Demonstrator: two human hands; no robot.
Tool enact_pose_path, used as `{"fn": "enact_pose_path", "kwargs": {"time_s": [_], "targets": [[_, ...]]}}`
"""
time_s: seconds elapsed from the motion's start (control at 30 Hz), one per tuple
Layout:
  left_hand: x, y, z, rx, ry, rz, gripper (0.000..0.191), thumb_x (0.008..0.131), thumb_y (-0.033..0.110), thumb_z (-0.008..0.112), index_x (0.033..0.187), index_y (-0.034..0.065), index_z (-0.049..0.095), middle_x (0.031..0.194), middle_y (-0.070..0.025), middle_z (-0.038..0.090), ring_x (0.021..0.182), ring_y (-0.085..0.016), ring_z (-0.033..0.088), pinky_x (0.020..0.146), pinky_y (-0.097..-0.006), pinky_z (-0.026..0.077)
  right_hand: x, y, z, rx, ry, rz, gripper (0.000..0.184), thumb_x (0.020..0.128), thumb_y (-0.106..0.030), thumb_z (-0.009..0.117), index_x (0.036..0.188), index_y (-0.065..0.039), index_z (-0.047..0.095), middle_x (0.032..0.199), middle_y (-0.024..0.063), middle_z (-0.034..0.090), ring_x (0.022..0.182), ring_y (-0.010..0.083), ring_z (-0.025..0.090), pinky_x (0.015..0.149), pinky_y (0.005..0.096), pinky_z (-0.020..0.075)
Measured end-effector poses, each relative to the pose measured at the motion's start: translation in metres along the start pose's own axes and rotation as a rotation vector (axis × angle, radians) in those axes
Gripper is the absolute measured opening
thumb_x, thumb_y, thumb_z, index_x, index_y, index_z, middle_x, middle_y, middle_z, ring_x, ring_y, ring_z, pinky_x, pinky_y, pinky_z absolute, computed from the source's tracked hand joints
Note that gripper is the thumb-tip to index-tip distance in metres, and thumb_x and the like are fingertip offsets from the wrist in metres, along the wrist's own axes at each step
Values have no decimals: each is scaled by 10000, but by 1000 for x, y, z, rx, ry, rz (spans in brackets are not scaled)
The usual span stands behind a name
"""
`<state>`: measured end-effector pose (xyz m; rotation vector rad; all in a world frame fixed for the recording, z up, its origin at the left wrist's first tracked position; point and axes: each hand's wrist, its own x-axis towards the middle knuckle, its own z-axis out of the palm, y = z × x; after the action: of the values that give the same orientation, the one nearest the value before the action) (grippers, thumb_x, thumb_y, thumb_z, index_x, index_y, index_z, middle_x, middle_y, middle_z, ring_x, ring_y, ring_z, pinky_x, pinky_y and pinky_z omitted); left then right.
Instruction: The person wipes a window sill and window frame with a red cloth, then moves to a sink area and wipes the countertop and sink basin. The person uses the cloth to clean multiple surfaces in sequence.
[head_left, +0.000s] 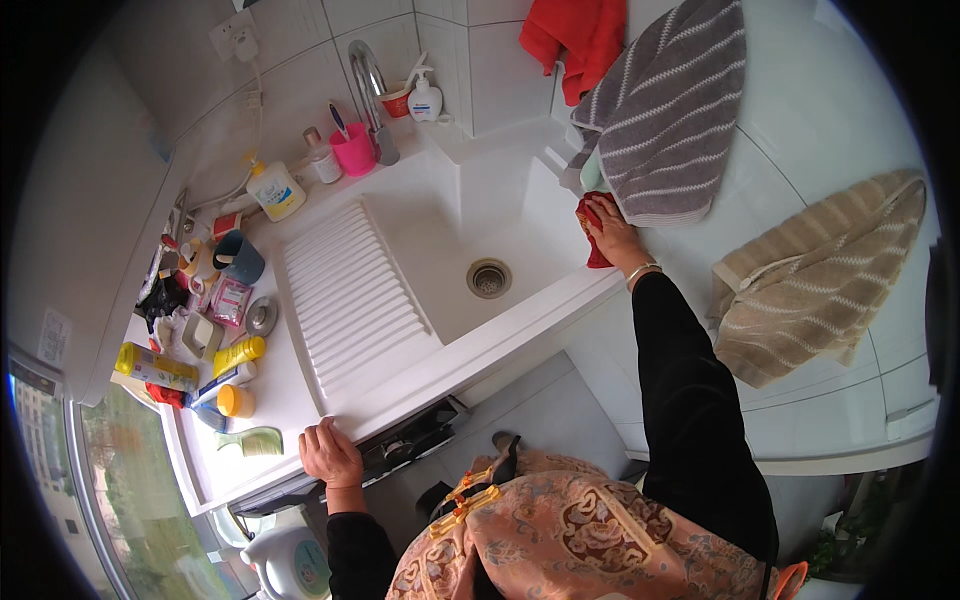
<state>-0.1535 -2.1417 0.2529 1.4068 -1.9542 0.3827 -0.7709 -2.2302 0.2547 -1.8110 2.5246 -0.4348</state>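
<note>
My right hand (616, 238) presses a folded red cloth (598, 259) onto the right rim of a white laundry sink (480, 330). Part of the cloth is hidden under the palm and fingers. At the sink's front edge, left of the ribbed washboard (345, 292), my left hand (330, 452) rests with its fingers curled; it seems to hold nothing. A metal drain strainer (489, 278) sits in the bottom of the basin. Just behind my right hand is a pale green object (592, 172), partly covered by a hanging grey striped towel (671, 120).
A chrome faucet (367, 75), a pink cup (352, 150) and a pump bottle (276, 191) stand along the back. Several toiletries, a yellow tube (238, 356) and a green comb (251, 442) crowd the left counter. A beige towel (817, 277) and a red towel (577, 37) hang on the wall.
</note>
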Motion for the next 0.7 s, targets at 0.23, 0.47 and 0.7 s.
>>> {"fn": "enact_pose_path", "kwargs": {"time_s": [0.23, 0.47, 0.7], "targets": [[-2, -2, -5, 4, -26, -77, 110, 854, 94, 592, 911, 69, 683, 774, -94, 593, 681, -298, 557, 637, -395, 453, 110, 16, 31, -211, -107, -38, 505, 1043, -415, 478, 1485, -172, 507, 1427, 202, 565, 1333, 390, 504, 1127, 455, 398], [2, 2, -9, 33, 8, -89, 137, 770, 71, 634, 898, 82, 683, 749, -78, 559, 662, -279, 541, 621, -383, 450, 194, 63, 89, 12, -85, -66, 549, 1072, -441, 433, 1486, -84, 478, 1406, 222, 582, 1261, 416, 567, 1051, 453, 464], [-3, -1, -9, 23, 30, -82, 188, 718, 118, 651, 903, 89, 665, 761, -59, 526, 667, -261, 519, 620, -372, 435, 156, 71, 78, 671, -26, 241, 633, 1045, -438, 536, 1571, -128, 368, 1493, 176, 505, 1315, 346, 544, 1068, 448, 496]]}}
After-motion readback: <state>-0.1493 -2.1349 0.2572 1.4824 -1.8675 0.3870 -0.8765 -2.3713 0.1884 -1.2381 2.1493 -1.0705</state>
